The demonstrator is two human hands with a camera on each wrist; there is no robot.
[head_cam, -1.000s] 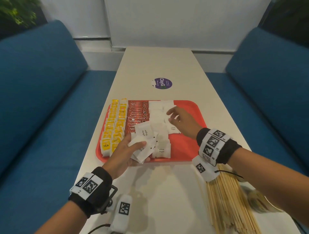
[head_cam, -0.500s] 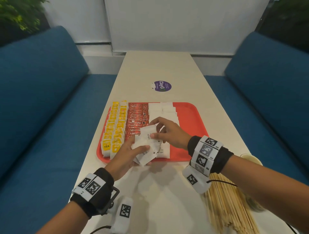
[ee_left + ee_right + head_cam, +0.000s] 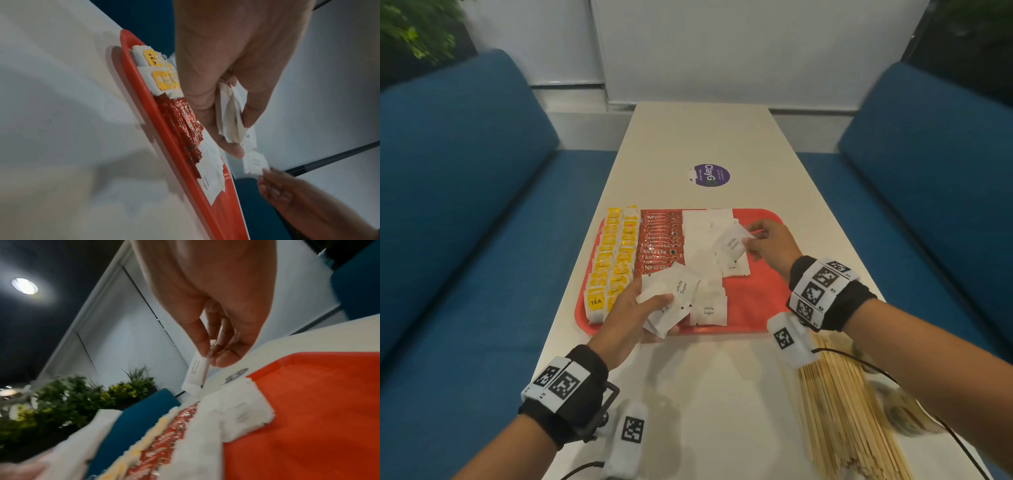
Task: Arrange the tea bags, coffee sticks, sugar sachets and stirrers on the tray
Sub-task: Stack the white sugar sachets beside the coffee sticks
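A red tray (image 3: pixel 760 301) lies on the white table. Yellow tea bags (image 3: pixel 613 260) fill its left side, red coffee sticks (image 3: pixel 659 243) stand beside them, and white sugar sachets (image 3: pixel 702 233) lie in rows to their right. My left hand (image 3: pixel 635 308) grips a bundle of sugar sachets (image 3: pixel 671 301) over the tray's near edge; the same bundle (image 3: pixel 232 113) shows between thumb and fingers in the left wrist view. My right hand (image 3: pixel 767 243) pinches one sugar sachet (image 3: pixel 732 243) above the sachet rows, seen edge-on as a sachet (image 3: pixel 197 369). Wooden stirrers (image 3: pixel 846 407) lie on the table at the near right.
Blue bench seats (image 3: pixel 465 212) flank the table on both sides. A purple round sticker (image 3: pixel 711 175) sits on the table beyond the tray. A black cable (image 3: pixel 873 366) crosses the stirrers. The tray's right part (image 3: pixel 318 410) is bare red.
My right hand took a sachet from the bundle in my left hand and carried it right and away, over the sachet rows. The left hand stayed at the tray's near edge.
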